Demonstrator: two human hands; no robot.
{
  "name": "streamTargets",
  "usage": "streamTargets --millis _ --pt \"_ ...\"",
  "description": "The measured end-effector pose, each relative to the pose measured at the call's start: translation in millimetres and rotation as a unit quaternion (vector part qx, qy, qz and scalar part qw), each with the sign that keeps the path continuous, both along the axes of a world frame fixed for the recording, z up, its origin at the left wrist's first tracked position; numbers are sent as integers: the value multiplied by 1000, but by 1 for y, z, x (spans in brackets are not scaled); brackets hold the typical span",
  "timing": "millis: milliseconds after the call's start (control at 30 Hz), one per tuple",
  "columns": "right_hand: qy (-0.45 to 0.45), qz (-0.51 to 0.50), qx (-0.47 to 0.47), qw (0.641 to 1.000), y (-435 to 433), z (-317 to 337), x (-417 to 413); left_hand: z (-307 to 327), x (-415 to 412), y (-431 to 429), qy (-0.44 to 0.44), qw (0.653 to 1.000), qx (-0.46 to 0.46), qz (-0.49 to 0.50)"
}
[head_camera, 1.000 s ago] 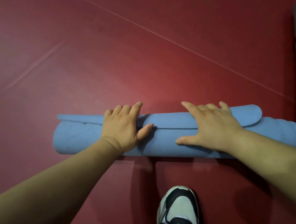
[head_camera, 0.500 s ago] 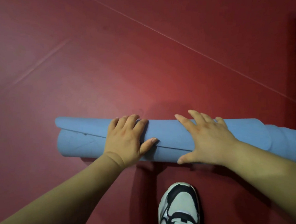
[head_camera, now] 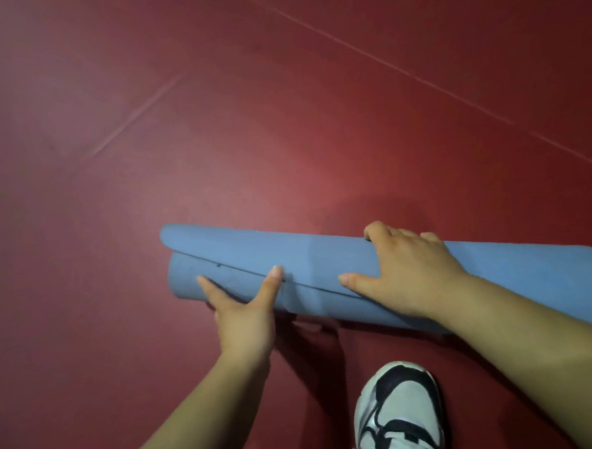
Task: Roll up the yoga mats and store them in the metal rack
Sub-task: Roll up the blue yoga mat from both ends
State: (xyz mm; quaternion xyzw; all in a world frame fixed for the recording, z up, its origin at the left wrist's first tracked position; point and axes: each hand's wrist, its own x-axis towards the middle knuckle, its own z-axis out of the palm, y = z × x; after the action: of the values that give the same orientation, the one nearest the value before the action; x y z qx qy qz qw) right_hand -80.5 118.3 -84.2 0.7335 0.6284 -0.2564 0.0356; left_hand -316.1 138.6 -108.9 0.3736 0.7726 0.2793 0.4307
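Obs.: blue mat is seen fully rolled on the red floor, crosswise just beyond the shoe. The roll's right end is cut off by the frame edge. Rack not in view.

Left hand, beyond and left of the shoe: thumb and one finger are laid straight in a V against the roll's near face, nothing clasped. Other fingers are hidden at the roll's underside, so it can't be told whether they are hooked below.

Right hand, directly beyond the shoe: draped over the top of the roll, fingers curled over the far side, thumb pressed on the near face, i.e. mat gripped.

Loose edge is seen as a dark line along the near face, under both thumbs. Layers at the end right of the shoe appear stepped, so the roll is judged slightly telescoped.

Judgement: rolling est. done; step in hand prob. securing + lifting for transfer to rack.

Method notes:
- Loose edge to be pinned by the thumbs during the lift.
- Left fingers to be slid fully under before weight is taken.
- Roll to be raised level w/ both hands, so the wrap isn't loosened.
- Stepped end could be tapped square first, else fit in rack may be hampered.
- Foam prob. springy: unrolling expected if pressure is released.
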Motion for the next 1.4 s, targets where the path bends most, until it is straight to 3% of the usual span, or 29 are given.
streamTargets --millis 200,367,500,633,767,933,1067,1167,1333,1400 --pt "58 14 -44 997 12 4 5 -7 27 10 -38 998 -34 24" --pt "138 -23 -55 989 7 8 11 -10 29 22 -70 995 63 -10" --pt "161 -71 16 984 2 40 41 26 64 49 -87 977 162 -103" --pt "256 -146 123 948 -9 104 93 101 124 64 -112 934 259 -219" --pt "398 -233 242 853 -29 195 142 185 190 44 -135 870 330 -341" --pt "394 -278 373 793 -82 303 181 278 251 -10 -149 794 380 -451" --pt "360 -285 419 783 -156 361 202 347 279 -49 -206 771 386 -463" --pt "325 -284 440 788 -212 397 207 387 292 -80 -191 743 397 -505" --pt "283 -250 459 804 -288 448 209 419 304 -137 -208 686 397 -573" --pt "299 -246 470 793 -310 455 212 431 309 -157 -211 670 419 -575"
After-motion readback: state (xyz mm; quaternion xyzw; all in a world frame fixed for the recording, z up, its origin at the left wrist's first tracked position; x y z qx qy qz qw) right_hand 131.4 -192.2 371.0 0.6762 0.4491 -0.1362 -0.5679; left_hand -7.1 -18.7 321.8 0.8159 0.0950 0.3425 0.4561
